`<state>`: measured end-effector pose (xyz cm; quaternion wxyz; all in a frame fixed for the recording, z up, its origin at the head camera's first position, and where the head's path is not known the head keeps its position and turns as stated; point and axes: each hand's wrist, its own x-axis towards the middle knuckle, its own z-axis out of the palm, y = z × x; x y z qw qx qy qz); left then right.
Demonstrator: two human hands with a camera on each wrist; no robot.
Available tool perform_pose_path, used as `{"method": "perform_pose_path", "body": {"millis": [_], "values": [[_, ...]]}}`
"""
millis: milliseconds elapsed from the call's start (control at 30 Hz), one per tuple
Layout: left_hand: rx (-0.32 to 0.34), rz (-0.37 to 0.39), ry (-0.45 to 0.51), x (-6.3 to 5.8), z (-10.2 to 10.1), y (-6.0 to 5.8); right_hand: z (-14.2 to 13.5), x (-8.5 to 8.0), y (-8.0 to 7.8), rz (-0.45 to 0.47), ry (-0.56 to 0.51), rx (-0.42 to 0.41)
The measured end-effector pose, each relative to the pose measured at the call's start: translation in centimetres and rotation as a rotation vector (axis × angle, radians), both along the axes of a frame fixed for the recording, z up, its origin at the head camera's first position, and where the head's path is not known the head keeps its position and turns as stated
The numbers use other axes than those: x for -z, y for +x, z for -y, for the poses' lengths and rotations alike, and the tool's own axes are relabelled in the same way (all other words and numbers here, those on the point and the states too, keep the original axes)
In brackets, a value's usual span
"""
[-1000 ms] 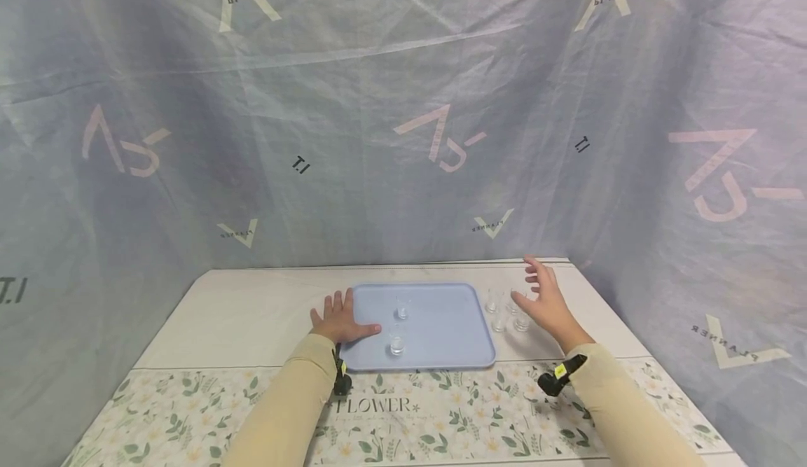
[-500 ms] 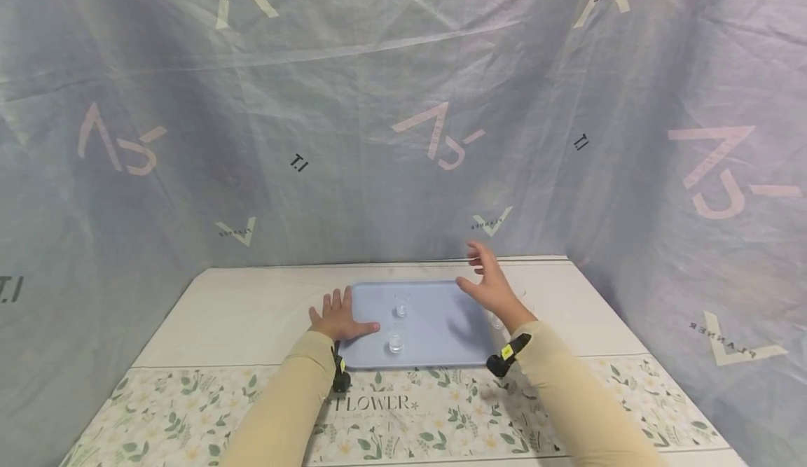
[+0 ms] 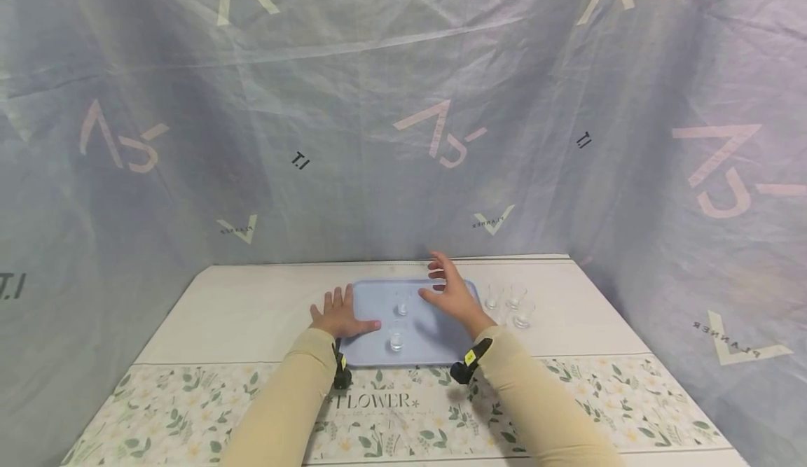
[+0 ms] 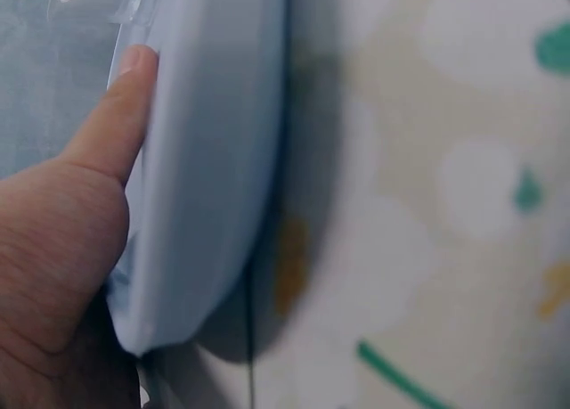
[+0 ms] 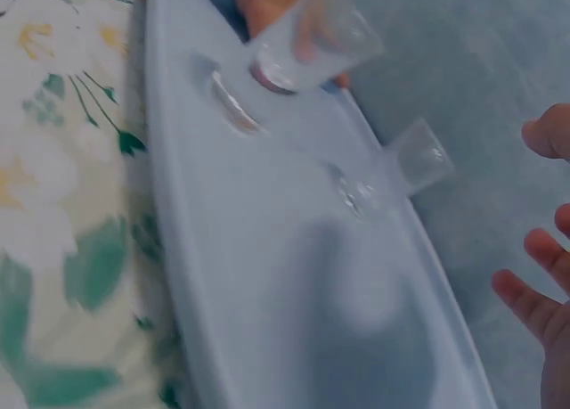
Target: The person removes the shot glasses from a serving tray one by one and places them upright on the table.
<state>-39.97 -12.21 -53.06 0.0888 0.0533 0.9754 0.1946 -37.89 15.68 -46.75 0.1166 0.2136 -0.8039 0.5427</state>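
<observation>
A pale blue tray [image 3: 368, 352] lies on the table with two small clear shot glasses upright on it. The front glass [image 3: 396, 342] and the back glass [image 3: 402, 306] stand left of the tray's middle. My left hand [image 3: 338, 318] rests on the tray's left edge, fingers spread and thumb [image 4: 120, 124] along the rim. Above the right part of the tray is my right hand [image 3: 455, 300], its thumb and fingers apart. Nothing shows between them in the right wrist view, where both glasses [image 5: 322, 42] appear beyond the hand's shadow.
Several more clear glasses [image 3: 522, 315] are grouped on the white table right of the tray, near my right forearm. A floral cloth strip [image 3: 403, 428] runs along the front. Grey-blue fabric [image 3: 353, 117] hangs behind and at the sides.
My right hand has moved left from over the glasses on the right to above the tray. The left hand and the two glasses on the tray have stayed in place.
</observation>
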Motion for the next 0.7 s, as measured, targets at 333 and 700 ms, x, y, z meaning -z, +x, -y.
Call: {"method": "perform_pose_path", "body": {"millis": [333, 700], "values": [[-0.023, 0.018, -0.014, -1.1, -0.3, 0.6, 2.2, 3.0, -0.6, 0.056, -0.026, -0.026], [-0.006, 0.015, -0.033, -0.1, -0.1, -0.1, 3.7, 4.2, -0.5, 0.107, 0.001, -0.005]]}}
